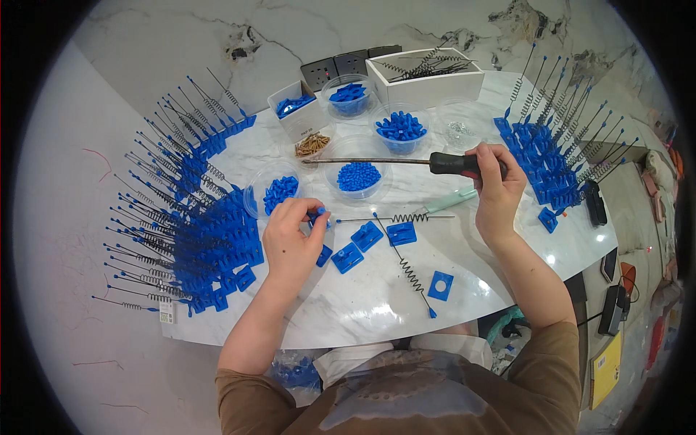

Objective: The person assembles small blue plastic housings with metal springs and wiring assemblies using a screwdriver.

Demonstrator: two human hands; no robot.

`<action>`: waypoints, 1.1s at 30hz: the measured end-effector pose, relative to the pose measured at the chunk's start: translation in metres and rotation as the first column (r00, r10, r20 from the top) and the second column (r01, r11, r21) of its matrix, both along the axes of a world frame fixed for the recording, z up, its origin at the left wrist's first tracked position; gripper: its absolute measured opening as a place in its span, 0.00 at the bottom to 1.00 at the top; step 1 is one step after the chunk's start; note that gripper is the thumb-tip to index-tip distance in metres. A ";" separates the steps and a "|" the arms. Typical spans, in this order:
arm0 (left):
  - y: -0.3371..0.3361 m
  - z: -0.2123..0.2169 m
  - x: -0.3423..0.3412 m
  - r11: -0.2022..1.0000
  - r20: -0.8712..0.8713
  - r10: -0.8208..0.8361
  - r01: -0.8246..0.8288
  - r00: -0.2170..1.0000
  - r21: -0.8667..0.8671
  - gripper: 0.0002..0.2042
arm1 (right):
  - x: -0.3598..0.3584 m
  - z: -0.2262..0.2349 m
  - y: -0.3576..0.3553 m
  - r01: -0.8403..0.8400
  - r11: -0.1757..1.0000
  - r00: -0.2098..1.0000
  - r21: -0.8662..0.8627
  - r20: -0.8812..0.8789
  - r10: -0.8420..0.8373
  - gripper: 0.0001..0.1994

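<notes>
My right hand (499, 190) grips the black handle of a long screwdriver (453, 164). Its thin shaft points left, and the tip lies over a tub of brass-coloured screws (312, 145). The fingers of my left hand (291, 233) are pinched on a small blue plastic part (319, 213), mostly hidden by them. On the table near that hand lie several square blue plates (348, 257), one with a round hole (441, 286). Two black springs (410, 275) on thin rods with blue ends lie beside the plates.
Dense rows of blue bases with upright spring rods (210, 246) fill the left side; another group (540, 156) stands at the right. Tubs of blue parts (400, 129) stand in the middle, with a white box of black springs (428, 88) behind. A pale green pen-like tool (449, 201) lies right.
</notes>
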State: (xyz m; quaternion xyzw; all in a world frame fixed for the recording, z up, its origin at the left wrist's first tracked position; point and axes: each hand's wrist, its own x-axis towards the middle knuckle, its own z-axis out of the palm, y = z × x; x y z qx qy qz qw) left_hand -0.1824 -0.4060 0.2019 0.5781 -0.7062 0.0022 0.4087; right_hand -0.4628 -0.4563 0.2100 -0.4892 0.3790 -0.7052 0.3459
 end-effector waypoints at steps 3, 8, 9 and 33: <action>0.000 -0.002 0.004 0.990 0.027 0.024 -0.027 0.999 0.136 0.07 | 0.001 -0.002 -0.001 -0.002 1.000 1.000 0.013 -0.008 0.002 0.11; 0.002 0.000 0.002 0.978 0.092 0.052 -0.069 0.994 0.196 0.08 | 0.001 0.000 0.002 -0.019 1.000 1.000 0.016 -0.022 0.019 0.11; 0.002 0.000 0.002 0.975 0.068 0.058 -0.071 0.996 0.210 0.09 | 0.002 0.000 0.002 -0.020 1.000 1.000 0.018 -0.022 0.020 0.11; 0.009 0.012 -0.001 0.983 -0.108 -0.170 0.161 0.979 -0.084 0.08 | 0.000 -0.003 -0.005 0.000 0.998 0.994 0.065 0.109 -0.007 0.12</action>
